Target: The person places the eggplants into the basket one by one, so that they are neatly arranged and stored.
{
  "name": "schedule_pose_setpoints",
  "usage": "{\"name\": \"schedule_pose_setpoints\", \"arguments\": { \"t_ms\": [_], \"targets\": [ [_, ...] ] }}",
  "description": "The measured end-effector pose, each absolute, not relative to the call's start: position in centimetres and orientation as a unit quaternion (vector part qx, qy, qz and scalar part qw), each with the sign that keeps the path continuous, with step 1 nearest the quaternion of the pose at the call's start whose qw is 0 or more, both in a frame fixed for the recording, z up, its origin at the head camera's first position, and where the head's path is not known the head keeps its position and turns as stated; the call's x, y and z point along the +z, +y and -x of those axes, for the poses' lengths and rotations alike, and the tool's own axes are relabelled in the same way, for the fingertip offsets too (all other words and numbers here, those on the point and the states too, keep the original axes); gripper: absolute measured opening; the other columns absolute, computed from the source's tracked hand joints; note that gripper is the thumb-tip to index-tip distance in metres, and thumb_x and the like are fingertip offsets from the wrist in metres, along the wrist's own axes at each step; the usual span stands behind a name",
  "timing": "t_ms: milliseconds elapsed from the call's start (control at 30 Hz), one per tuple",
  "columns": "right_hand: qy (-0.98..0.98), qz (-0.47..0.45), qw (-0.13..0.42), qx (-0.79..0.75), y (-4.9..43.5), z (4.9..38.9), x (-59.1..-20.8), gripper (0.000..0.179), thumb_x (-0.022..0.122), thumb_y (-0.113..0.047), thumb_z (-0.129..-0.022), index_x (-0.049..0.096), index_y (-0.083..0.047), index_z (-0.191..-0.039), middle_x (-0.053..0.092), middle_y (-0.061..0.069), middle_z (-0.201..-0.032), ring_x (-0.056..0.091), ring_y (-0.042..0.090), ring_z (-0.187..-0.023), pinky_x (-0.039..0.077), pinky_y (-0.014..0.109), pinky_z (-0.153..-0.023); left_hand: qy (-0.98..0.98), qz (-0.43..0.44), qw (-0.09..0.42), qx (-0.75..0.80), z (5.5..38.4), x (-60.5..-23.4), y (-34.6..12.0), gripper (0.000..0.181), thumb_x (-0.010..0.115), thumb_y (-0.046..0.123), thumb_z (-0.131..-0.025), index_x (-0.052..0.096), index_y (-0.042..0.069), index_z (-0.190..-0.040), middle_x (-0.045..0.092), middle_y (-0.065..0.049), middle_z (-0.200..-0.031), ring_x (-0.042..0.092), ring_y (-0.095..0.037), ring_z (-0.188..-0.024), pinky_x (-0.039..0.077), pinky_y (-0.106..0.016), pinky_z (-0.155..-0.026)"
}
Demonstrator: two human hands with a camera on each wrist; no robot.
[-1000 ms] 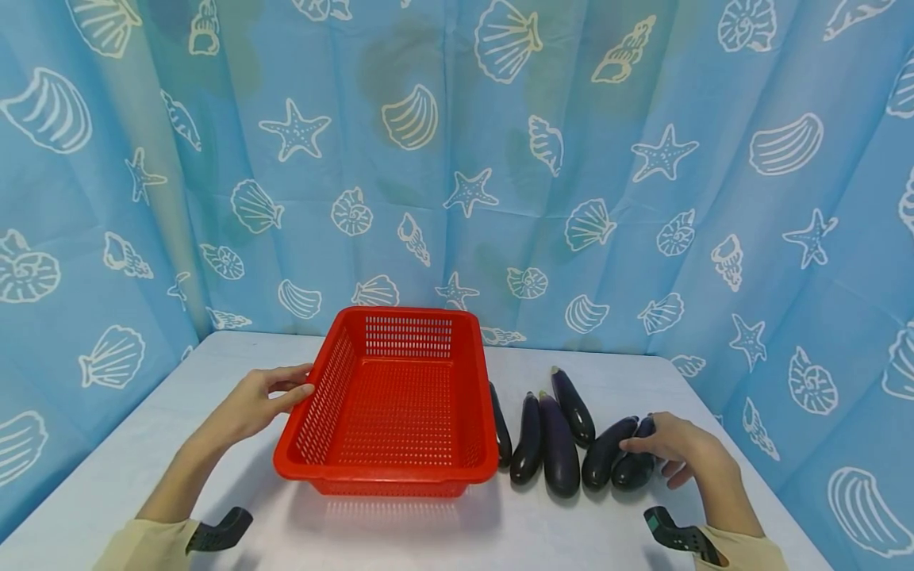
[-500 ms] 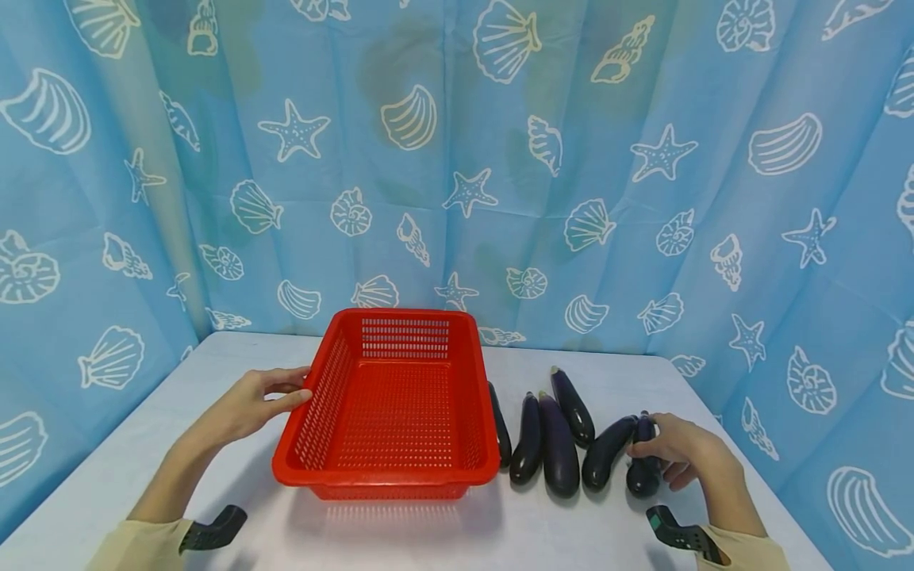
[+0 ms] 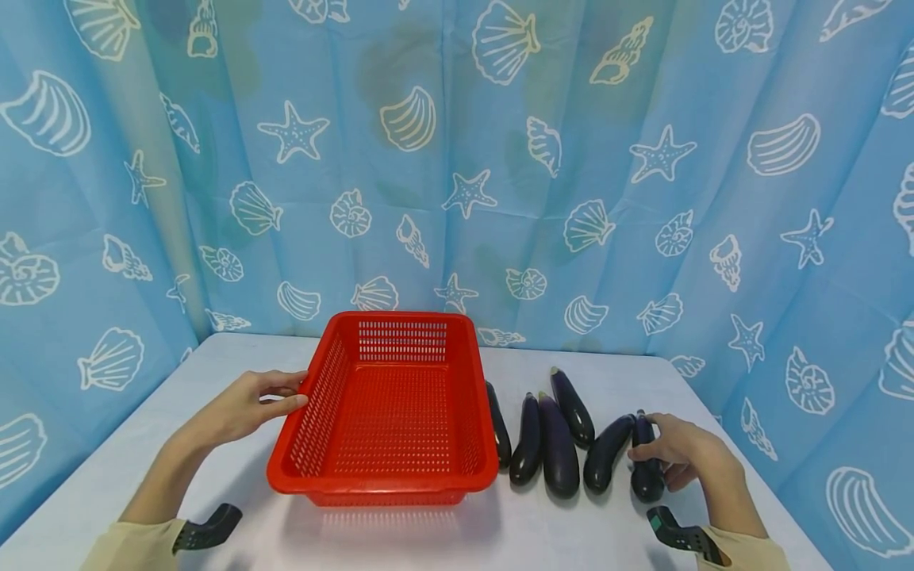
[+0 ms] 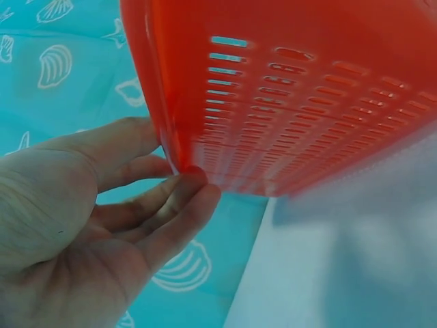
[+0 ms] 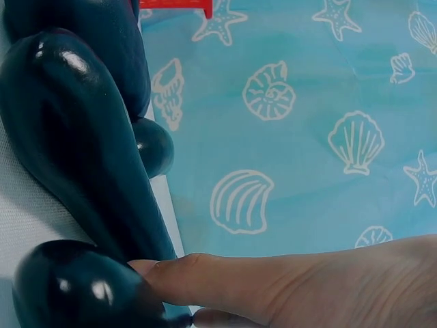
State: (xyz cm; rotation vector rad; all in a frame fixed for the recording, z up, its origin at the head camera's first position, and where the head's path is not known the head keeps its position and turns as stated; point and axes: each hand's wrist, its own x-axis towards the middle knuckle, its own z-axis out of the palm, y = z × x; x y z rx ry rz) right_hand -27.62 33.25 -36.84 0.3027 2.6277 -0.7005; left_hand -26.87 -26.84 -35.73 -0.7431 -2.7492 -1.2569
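While touching the left rim of the red basket (image 3: 385,484) with the left hand (image 3: 246,406), also pinching the rightmost eggplant (image 3: 647,481) with the right hand (image 3: 685,446), with thumb along its left side and fingers round to the right. On the left hand, spread loosely, with tips set against the basket's outer edge; cannot tell how firmly pressed. As for the rightmost eggplant, lying with stem end far and thick end near, at the right end of a loose row on the white surface (image 3: 557,543). Just left of it, very near at the stems but apart at the thick ends, a slanting eggplant (image 3: 605,458); cannot tell whether touching at the stems. Farther left, a plump eggplant (image 3: 560,456), a slimmer eggplant (image 3: 527,448) beside it, a far eggplant (image 3: 574,408), and a half-hidden eggplant (image 3: 500,432) behind the basket's right rim.

Judging by the pinch, probably at the step of taking hold of one eggplant at the row's end, with the basket steadied. Next, likely calls for a surer closing of thumb and fingers before any lift, and light pressure on the basket so as not to tip or slide it.
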Motion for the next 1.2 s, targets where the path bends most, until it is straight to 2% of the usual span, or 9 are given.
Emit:
{"name": "schedule_pose_setpoints", "arguments": {
  "t_ms": [267, 567, 867, 1200],
  "targets": [
    [0.937, -0.103, 0.206, -0.261, 33.44, 27.57, -36.78, 0.089, 0.07, -0.026, -0.09, 0.014, 0.011, -0.147, 0.055, 0.038, -0.11, 0.07, 0.03, -0.079, 0.061, 0.039, -0.068, -0.88, 0.241, 0.0, -0.41, 26.86, -35.58, -27.14, 0.053, 0.065, 0.021, -0.094, 0.051, -0.005, -0.138, 0.066, -0.02, -0.122, 0.062, -0.029, -0.107, 0.06, -0.034, -0.08],
    [0.941, -0.093, 0.194, -0.26, 33.76, 27.51, -36.95, 0.087, 0.071, -0.023, -0.088, 0.016, 0.012, -0.147, 0.051, 0.041, -0.116, 0.069, 0.029, -0.078, 0.061, 0.039, -0.066, -0.886, 0.206, 0.0, -0.414, 27.02, -35.97, -27.23, 0.057, 0.066, 0.025, -0.094, 0.05, -0.003, -0.14, 0.067, -0.02, -0.124, 0.062, -0.033, -0.109, 0.06, -0.038, -0.082],
    [0.944, -0.114, 0.19, -0.247, 33.81, 27.73, -37.19, 0.085, 0.071, -0.023, -0.088, 0.019, 0.013, -0.145, 0.05, 0.041, -0.117, 0.069, 0.032, -0.081, 0.061, 0.039, -0.068, -0.865, 0.165, -0.047, -0.471, 26.9, -35.54, -27.02, 0.064, 0.068, 0.025, -0.092, 0.044, -0.005, -0.143, 0.065, -0.025, -0.124, 0.07, -0.025, -0.097, 0.061, -0.037, -0.075],
    [0.948, -0.125, 0.181, -0.229, 33.98, 28.17, -37.29, 0.088, 0.073, -0.025, -0.087, 0.019, 0.016, -0.144, 0.051, 0.04, -0.116, 0.068, 0.033, -0.084, 0.061, 0.038, -0.069, -0.865, 0.145, -0.042, -0.478, 26.94, -35.76, -26.68, 0.066, 0.069, 0.029, -0.092, 0.045, -0.002, -0.144, 0.064, -0.024, -0.127, 0.07, -0.023, -0.096, 0.061, -0.039, -0.075]
  ]
}}
